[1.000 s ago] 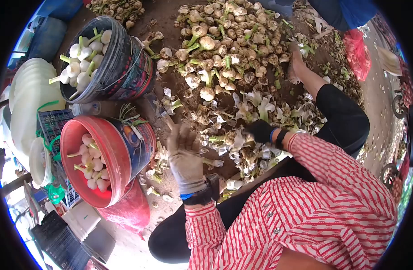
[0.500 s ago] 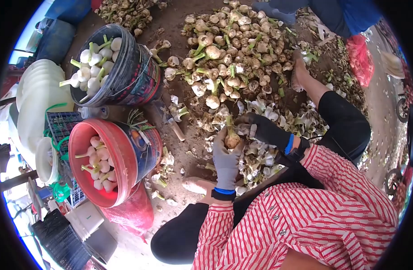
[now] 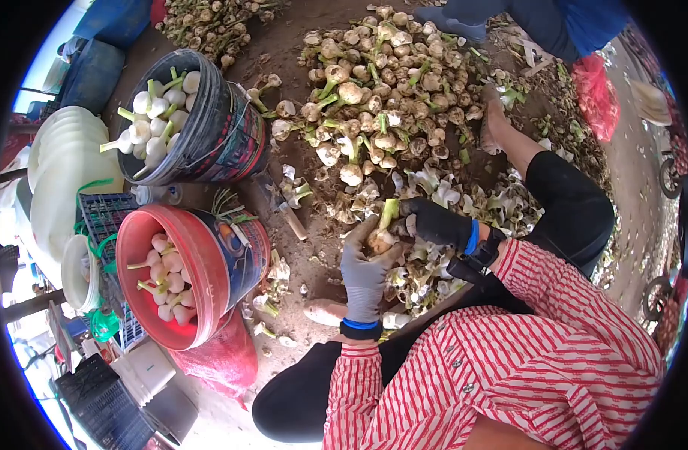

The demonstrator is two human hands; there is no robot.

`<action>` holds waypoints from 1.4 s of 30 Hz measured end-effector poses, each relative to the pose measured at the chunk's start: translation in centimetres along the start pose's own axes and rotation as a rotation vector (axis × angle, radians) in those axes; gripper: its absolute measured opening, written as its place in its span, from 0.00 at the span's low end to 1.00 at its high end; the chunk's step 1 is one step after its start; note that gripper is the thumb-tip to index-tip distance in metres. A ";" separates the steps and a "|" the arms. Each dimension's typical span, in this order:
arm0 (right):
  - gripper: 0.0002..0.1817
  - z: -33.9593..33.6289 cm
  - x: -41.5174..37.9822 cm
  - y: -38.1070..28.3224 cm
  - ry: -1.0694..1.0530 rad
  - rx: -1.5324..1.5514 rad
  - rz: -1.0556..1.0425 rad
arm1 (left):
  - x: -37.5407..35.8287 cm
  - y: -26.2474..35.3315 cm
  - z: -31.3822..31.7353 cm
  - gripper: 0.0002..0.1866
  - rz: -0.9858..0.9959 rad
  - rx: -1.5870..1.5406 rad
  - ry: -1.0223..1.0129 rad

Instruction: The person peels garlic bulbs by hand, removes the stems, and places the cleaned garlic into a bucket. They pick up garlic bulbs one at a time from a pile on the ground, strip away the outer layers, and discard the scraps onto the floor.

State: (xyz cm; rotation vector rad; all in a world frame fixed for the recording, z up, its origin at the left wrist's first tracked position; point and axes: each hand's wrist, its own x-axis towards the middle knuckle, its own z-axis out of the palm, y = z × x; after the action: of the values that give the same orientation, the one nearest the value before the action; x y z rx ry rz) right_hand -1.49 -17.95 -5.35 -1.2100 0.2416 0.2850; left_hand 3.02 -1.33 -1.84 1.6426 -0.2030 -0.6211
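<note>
My left hand (image 3: 365, 274), in a grey glove, is wrapped round the lower part of a garlic bulb (image 3: 381, 238). Its green stem points up, and a patch of pale skin shows beside brown outer layers. My right hand (image 3: 437, 223), in a black glove, pinches the same bulb from the right, by the stem base. Beyond both hands lies a big heap of unpeeled garlic (image 3: 404, 90). Loose peelings (image 3: 426, 266) are scattered under and around my hands.
A black bucket (image 3: 231, 131) and a red bucket (image 3: 209, 277) of clean white bulbs stand at left. A wooden-handled tool (image 3: 293, 221) lies beside them. Another person's dark-clothed leg (image 3: 542, 26) is at the top right. A second garlic heap (image 3: 209, 26) is at the top left.
Both hands have shifted slightly left. The bulb's stem now looks brighter green and paler skin shows on the bulb, where brown layers covered it before.
</note>
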 end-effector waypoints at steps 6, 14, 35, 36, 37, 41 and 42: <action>0.18 0.9 -0.3 0.0 0.250 -0.819 -0.473 | 0.7 -2.8 -1.9 0.26 -0.297 -0.967 -0.178; 0.21 2.1 -0.4 0.3 0.170 -0.466 -0.263 | 0.3 -0.3 -0.6 0.21 -0.425 -1.033 0.074; 0.19 2.1 -0.5 -4.9 0.161 -0.775 -0.612 | 0.6 1.4 -1.1 0.46 -0.233 -0.789 -0.299; 0.14 2.2 -0.4 -4.9 0.168 -0.839 -0.705 | 0.6 1.5 -1.6 0.43 -0.187 -0.607 -0.300; 0.14 2.2 -0.4 -4.4 0.171 -0.840 -0.706 | 0.6 1.5 -1.3 0.43 -0.187 -0.606 -0.304; 0.16 2.6 -0.1 -2.6 0.233 -0.671 -0.616 | 0.5 0.1 -0.9 0.36 -0.174 -0.675 -0.043; 0.17 2.6 -0.1 -2.5 0.199 -0.549 -0.488 | 0.6 -0.1 -1.0 0.34 -0.171 -0.747 0.016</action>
State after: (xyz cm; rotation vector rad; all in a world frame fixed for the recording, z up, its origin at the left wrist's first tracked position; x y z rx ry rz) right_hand -0.65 -16.32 -2.27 -1.7969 0.0289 -0.2143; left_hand 3.97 -0.74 -2.03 0.9446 0.1725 -0.7042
